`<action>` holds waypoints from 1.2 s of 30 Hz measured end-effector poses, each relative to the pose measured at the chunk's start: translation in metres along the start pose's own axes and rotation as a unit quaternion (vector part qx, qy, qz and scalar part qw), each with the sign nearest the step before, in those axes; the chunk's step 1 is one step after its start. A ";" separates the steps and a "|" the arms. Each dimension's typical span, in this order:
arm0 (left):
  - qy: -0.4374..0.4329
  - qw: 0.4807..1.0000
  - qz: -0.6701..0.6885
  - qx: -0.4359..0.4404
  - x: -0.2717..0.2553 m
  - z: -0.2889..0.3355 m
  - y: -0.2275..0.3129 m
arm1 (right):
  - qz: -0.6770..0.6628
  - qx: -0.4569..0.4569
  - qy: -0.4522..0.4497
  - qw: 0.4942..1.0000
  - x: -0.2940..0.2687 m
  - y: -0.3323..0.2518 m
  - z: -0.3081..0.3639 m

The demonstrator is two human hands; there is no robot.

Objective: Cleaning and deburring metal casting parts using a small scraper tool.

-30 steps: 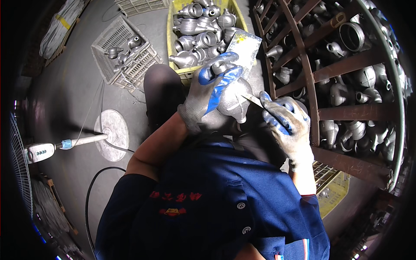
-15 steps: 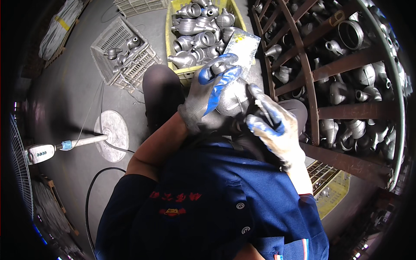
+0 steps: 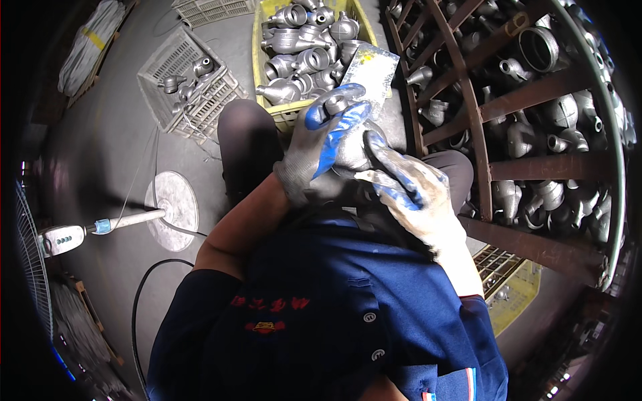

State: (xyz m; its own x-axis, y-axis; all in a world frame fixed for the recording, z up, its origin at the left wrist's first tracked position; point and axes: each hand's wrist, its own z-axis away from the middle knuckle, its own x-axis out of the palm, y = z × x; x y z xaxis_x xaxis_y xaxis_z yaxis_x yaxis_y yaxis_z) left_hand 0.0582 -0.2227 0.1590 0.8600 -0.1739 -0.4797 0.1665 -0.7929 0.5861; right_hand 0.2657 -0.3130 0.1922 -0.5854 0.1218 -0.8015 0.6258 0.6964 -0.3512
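My left hand, in a grey glove with a blue palm, is closed round a rounded grey metal casting above my lap. The casting's short round neck pokes out between the thumb and fingers. My right hand, in a worn whitish glove with blue patches, rests against the casting's right side. Its fingers bend round that side, and their tips lie close together on the metal. The casting's underside is hidden by both hands.
Ahead stands a yellow crate full of similar castings, a speckled metal plate at its near right corner. A grey basket holds a few more. To the right is a brown metal rack of castings; a fan's round base stands left.
My right hand has moved left and inward, from slightly off the casting onto its side, and its fingers have drawn together. The left hand keeps its hold in nearly the same place.
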 end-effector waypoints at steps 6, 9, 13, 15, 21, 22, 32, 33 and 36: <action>0.026 0.930 0.278 -0.238 0.008 0.003 0.005 | 0.024 0.083 -0.077 0.993 0.001 -0.006 -0.002; 0.030 0.930 0.266 -0.252 0.009 0.005 0.001 | 0.002 0.074 -0.079 0.994 -0.005 -0.005 0.005; 0.068 0.938 0.236 -0.245 0.007 0.002 0.005 | -0.039 0.083 -0.080 0.993 -0.008 -0.005 0.001; 0.011 0.998 0.036 -0.054 0.008 0.006 0.004 | 0.012 0.068 -0.054 0.996 -0.008 -0.009 -0.003; 0.037 0.918 0.291 -0.266 0.007 0.002 0.009 | -0.039 0.025 -0.013 0.999 -0.004 0.001 -0.002; 0.037 0.918 0.291 -0.267 0.004 0.001 0.009 | -0.042 -0.005 -0.002 0.999 -0.005 0.004 -0.002; 0.013 0.997 0.067 -0.041 0.004 0.003 -0.007 | -0.225 0.136 -0.012 0.965 -0.012 -0.006 -0.010; 0.038 0.998 0.039 -0.018 0.003 0.004 -0.004 | -0.251 0.125 0.016 0.960 -0.005 0.000 -0.004; 0.089 0.968 0.198 -0.125 0.008 0.003 0.010 | -0.393 0.332 0.066 0.855 -0.004 -0.016 -0.009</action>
State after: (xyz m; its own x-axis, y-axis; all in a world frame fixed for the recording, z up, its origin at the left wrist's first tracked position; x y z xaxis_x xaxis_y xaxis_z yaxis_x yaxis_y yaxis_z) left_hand 0.0649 -0.2337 0.1587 0.9462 -0.3139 -0.0780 -0.1009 -0.5155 0.8509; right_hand 0.2535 -0.3181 0.2057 -0.9851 -0.0899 -0.1465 0.1425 0.0493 -0.9886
